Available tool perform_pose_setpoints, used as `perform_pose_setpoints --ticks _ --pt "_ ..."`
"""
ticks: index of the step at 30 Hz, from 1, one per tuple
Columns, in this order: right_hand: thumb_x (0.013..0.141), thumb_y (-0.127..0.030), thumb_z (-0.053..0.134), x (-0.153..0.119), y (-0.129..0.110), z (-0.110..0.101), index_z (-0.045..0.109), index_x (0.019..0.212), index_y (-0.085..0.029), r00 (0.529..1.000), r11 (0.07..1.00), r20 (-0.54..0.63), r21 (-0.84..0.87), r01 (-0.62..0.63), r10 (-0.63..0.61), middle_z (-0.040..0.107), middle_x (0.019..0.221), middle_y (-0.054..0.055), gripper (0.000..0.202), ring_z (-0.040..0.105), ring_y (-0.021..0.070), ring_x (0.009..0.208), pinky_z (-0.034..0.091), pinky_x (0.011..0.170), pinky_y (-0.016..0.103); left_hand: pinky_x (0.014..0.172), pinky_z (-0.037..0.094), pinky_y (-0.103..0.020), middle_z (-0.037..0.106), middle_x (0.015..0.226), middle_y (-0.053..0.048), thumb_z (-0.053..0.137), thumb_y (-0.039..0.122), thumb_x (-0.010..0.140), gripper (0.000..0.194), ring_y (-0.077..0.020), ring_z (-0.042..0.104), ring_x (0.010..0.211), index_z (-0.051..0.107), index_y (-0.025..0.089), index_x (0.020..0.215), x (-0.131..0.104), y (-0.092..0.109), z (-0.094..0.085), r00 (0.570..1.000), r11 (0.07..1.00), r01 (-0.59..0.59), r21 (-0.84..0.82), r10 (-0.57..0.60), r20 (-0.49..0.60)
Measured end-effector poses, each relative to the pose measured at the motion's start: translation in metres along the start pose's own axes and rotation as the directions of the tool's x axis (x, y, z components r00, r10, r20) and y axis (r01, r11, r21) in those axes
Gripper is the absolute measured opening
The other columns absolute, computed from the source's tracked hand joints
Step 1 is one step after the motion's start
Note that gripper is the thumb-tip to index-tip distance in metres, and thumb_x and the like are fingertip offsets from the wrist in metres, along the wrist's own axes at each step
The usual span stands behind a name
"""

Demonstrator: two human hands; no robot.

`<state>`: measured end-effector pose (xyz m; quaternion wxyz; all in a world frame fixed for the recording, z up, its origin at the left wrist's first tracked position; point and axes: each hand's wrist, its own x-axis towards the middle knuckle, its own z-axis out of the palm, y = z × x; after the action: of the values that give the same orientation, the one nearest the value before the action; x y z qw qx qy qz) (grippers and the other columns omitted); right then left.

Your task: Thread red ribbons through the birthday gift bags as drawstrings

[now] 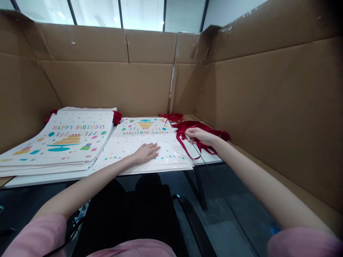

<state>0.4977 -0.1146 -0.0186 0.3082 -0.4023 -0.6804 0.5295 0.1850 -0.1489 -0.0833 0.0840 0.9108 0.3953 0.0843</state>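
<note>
My left hand lies flat, fingers stretched out, on a stack of white printed sheets or bags whose "HAPPY BIRTHDAY" lettering and cake picture appear upside down to me. To the right, my right hand is closed in a pinch around a thin metal tool; its exact kind is too small to make out. That hand hovers at the near side of a pile of red ribbons. One ribbon loops down below the fingers, over the stack's right edge.
A second, taller stack of the birthday-print pieces stands at the left, with red ribbon bunches showing at its far corners. Small red scraps lie at the back. Cardboard walls enclose the white table at the back and sides.
</note>
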Motion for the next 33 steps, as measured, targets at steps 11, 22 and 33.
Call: perform_pose_setpoints --ticks 11,22,33 --pt "0.064 -0.050 0.073 -0.009 0.037 0.026 0.053 0.064 -0.013 0.994 0.993 0.013 0.059 -0.107 0.106 0.068 0.079 0.011 0.042 0.045 0.0046 0.041 0.027 0.033 0.017 0.096 0.029 -0.044 0.067 0.100 -0.009 0.032 0.050 0.091 0.049 -0.0257 0.058 0.097 0.053 0.018 0.121 0.012 0.028 -0.018 0.992 0.990 0.063 0.127 -0.048 -0.121" --pt "0.071 -0.041 0.070 -0.012 0.075 0.035 0.055 0.069 -0.013 0.981 0.977 -0.139 0.185 -0.108 0.135 0.069 0.082 0.009 0.032 0.048 0.0030 0.040 0.027 0.031 0.014 0.086 0.041 -0.030 0.065 0.109 -0.009 0.042 0.044 0.089 0.041 -0.0227 0.059 0.100 0.061 0.017 0.111 0.076 0.061 0.017 0.980 0.997 -0.075 -0.031 0.068 -0.189" --pt "0.074 -0.042 0.066 -0.007 0.094 0.031 0.051 0.069 -0.015 0.977 0.983 -0.200 0.181 -0.031 0.068 0.070 0.087 0.010 0.032 0.052 0.0049 0.044 0.031 0.034 0.014 0.091 0.042 -0.026 0.065 0.116 -0.001 0.052 0.045 0.083 0.040 -0.0210 0.058 0.108 0.064 0.023 0.115 0.081 0.048 0.033 0.966 0.978 0.008 -0.209 -0.061 -0.250"
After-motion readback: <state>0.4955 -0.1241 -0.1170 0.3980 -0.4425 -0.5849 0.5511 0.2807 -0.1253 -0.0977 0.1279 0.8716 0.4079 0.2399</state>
